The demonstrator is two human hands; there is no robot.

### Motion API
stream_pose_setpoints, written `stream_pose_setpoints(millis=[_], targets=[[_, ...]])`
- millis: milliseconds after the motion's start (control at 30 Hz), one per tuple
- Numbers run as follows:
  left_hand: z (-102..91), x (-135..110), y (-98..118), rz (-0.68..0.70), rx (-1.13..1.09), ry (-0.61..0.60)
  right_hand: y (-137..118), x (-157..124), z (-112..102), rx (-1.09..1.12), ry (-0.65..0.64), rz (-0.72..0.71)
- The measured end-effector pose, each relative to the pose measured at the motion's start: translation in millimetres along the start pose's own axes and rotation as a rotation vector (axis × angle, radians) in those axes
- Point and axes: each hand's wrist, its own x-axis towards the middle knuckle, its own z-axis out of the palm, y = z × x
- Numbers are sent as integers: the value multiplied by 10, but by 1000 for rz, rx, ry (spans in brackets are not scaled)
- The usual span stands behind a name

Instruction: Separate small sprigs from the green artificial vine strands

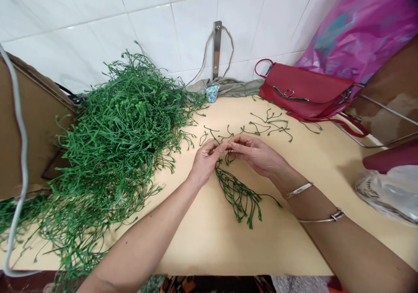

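Thumb against fingers, the left hand [203,162] is pinching the gathered end of the green bundle [238,190]; the right hand [259,156] is meeting its fingertips, holding what cannot be told. The bundle is trailing right of the green heap [124,123].

A table [202,240] heaped with stems [124,119] suggests a workroom.

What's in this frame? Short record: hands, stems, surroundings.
left hand: pinched at the bundle's top
right hand: fingertips meeting the left's; exact grip unclear
right wrist: two bracelets
bundle of green stems: below the hands, ends fanned toward the person
pile of green stems: left side
loose stems: beyond the hands
table: pale yellow
red handbag: back right
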Motion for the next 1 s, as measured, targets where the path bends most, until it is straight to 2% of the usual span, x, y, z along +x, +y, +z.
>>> stream_pose_setpoints(millis=[133,333,467,567,700,800,933,1000], targets=[[35,-18,47,-3,-27,-18,-48,-29,-43,-227,37,-81],[81,-24,21,3,101,-59,73,-17,-49,-516,208,-291],[71,-34,10,-7,225,-21,144,-32,28,-659,227,-382],[69,-56,45,4,320,-6,127,-45,68,-786,189,-436],[84,-76,92,-4,423,-36,74,-46,32,-929,127,-430],[74,-66,109,-22,448,-72,59,-50,2,-958,110,-398],[10,-23,120,-36,287,-202,74,-50,83,-842,83,-312],[-13,-18,136,-29,197,-228,84,-30,127,-759,106,-251]])
